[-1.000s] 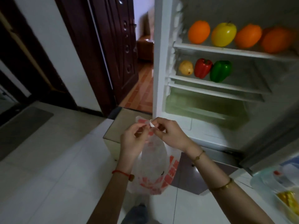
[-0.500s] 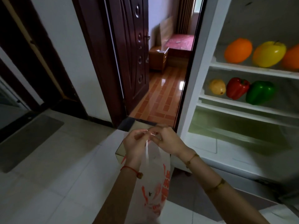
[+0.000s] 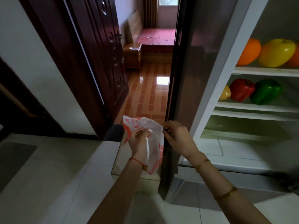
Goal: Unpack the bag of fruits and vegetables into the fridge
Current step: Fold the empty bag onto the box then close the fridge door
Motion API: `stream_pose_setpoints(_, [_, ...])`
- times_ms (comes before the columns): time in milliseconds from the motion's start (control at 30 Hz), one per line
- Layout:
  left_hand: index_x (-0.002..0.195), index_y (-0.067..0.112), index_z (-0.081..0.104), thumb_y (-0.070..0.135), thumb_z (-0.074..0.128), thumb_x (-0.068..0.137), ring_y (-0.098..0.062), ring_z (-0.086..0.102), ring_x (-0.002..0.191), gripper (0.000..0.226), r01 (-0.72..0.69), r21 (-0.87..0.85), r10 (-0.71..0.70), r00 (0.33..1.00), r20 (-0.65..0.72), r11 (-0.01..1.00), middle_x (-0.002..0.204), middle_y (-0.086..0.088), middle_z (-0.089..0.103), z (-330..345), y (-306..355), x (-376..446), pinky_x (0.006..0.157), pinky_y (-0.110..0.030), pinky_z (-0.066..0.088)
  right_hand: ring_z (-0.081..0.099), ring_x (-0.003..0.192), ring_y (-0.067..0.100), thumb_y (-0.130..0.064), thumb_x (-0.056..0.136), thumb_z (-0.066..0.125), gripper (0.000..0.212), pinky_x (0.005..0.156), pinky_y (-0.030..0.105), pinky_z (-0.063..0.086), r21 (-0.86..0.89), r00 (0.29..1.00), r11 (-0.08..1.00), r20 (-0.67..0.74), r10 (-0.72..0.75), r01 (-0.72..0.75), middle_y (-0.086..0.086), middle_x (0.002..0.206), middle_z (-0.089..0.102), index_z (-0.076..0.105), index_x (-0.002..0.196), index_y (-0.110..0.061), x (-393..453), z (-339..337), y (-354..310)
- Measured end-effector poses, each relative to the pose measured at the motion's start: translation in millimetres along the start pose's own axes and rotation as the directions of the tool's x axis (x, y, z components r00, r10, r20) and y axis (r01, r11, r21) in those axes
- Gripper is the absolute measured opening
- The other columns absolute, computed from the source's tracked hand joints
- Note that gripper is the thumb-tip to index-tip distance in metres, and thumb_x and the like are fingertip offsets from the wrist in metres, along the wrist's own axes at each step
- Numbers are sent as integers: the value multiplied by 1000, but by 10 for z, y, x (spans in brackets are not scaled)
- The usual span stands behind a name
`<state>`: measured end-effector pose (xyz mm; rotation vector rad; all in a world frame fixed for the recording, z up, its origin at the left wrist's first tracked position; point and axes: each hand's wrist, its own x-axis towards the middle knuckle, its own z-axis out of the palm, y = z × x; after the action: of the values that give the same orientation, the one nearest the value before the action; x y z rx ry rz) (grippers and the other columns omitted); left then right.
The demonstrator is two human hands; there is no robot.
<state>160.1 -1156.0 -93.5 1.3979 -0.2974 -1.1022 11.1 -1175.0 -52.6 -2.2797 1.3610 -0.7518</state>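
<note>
A thin white plastic bag [image 3: 154, 149] with red print hangs limp between my hands, in front of the fridge's left side. My left hand [image 3: 139, 139] pinches one part of its top and my right hand [image 3: 175, 136] pinches the other edge. The open fridge [image 3: 226, 88] stands at the right. Its upper shelf holds an orange [image 3: 248, 51] and a yellow apple [image 3: 276, 53]. The shelf below carries a small yellow fruit [image 3: 225, 93], a red pepper [image 3: 241, 89] and a green pepper [image 3: 265, 92]. Nothing shows inside the bag.
The fridge's dark side panel [image 3: 182, 62] runs down the middle of the view. A dark wooden door [image 3: 103, 50] stands open onto a room with an orange tiled floor [image 3: 145, 94]. A low box-like stand [image 3: 119, 159] sits on the pale floor under the bag.
The view has swung left and closer, so the fridge shelves now sit at the right edge. My hands have drawn apart slightly, spreading the bag's top between them.
</note>
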Motion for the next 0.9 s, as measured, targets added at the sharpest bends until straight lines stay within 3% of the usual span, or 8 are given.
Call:
stream_pose_setpoints(167, [108, 10, 69, 13, 73, 78, -28, 67, 104, 30, 96, 19, -97, 994, 57, 995, 110, -11, 71, 55, -268, 329, 97, -45, 53, 66, 94, 22, -15, 91, 61, 29, 82, 35, 55, 45, 997, 996, -23, 76, -75, 9, 109, 66, 60, 120, -14, -88, 11, 89])
stream_pose_setpoints(300, [99, 14, 68, 16, 64, 86, -28, 65, 101, 14, 111, 131, -129, 982, 138, 985, 106, -10, 69, 53, -553, 527, 98, -52, 51, 65, 97, 21, -17, 93, 59, 30, 84, 33, 54, 48, 993, 992, 5, 119, -119, 7, 113, 65, 59, 123, -15, -149, 137, 206])
stream_pose_setpoints(367, [104, 18, 68, 15, 61, 90, -31, 63, 108, 16, 119, 136, -145, 969, 202, 984, 110, -13, 68, 43, -671, 579, 101, -52, 49, 64, 100, 20, -22, 94, 57, 31, 85, 31, 54, 35, 989, 989, 42, 140, -141, 4, 115, 63, 58, 124, -17, -130, 265, 281])
stream_pose_setpoints(433, [112, 26, 63, 15, 55, 96, -24, 59, 111, 21, 100, 201, -152, 953, 263, 975, 109, -1, 64, 19, -750, 607, 103, -46, 46, 62, 106, 22, -23, 95, 55, 34, 90, 29, 51, 27, 980, 983, 89, 177, -180, 5, 121, 61, 55, 128, -17, -87, 415, 327])
stream_pose_setpoints(533, [127, 18, 56, 21, 46, 102, -15, 59, 100, 27, 132, 213, -193, 936, 295, 968, 112, 0, 62, -56, -829, 573, 90, -34, 46, 54, 122, 24, -19, 97, 52, 40, 102, 29, 42, -21, 950, 968, 189, 249, -249, 8, 137, 53, 50, 136, -12, -40, 664, 419])
stream_pose_setpoints(667, [124, 10, 60, 22, 50, 101, -20, 62, 98, 28, -115, 487, -46, 951, 307, 866, 112, -9, 65, -180, -1034, 656, 80, -31, 50, 46, 131, 24, -22, 100, 46, 45, 111, 30, 35, -112, 872, 933, 332, 359, -342, 9, 147, 43, 42, 143, -12, -2, 1053, 631])
stream_pose_setpoints(833, [108, 14, 61, 17, 42, 104, -15, 64, 90, 20, -96, 454, -76, 935, 346, 886, 99, -4, 67, -324, -1274, 722, 68, -24, 55, 46, 130, 28, -17, 100, 45, 42, 109, 33, 34, -165, 783, 890, 428, 452, -424, 12, 142, 47, 43, 141, -10, -56, 1463, 820])
stream_pose_setpoints(900, [104, 15, 63, 19, 42, 104, -18, 65, 93, 22, -83, 450, -89, 933, 348, 889, 98, -5, 69, -365, -1284, 687, 75, -28, 55, 53, 121, 26, -22, 100, 44, 36, 106, 34, 41, -205, 770, 888, 444, 458, -410, 9, 133, 53, 47, 135, -14, -97, 1585, 896])
